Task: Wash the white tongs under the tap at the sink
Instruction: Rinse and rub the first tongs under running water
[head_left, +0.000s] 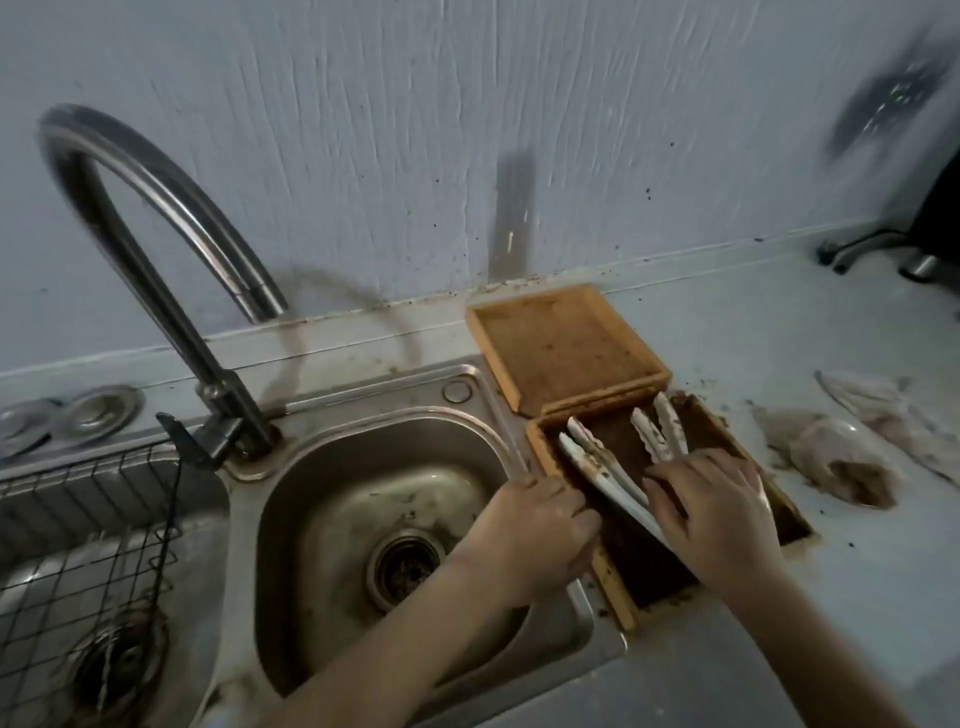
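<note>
Two dirty white tongs lie in an open wooden box (540, 441) on the counter right of the sink (322, 493). The left tongs (587, 457) run diagonally toward me; the right tongs (657, 426) point to the far end. My left hand (535, 525) grips the box's left wall, fingers curled over its edge beside the left tongs. My right hand (717, 514) lies over the box with fingers stretched out, covering the right tongs' handles and touching the left tongs' handle. The curved tap (156, 208) stands at the back left, and no water shows.
The box's lid (566, 343) lies open against the wall. Crumpled dirty cloth or paper (831, 452) sits on the counter to the right. A second basin with a wire rack (78, 571) is at the left. The sink drain (405, 566) is below my left hand.
</note>
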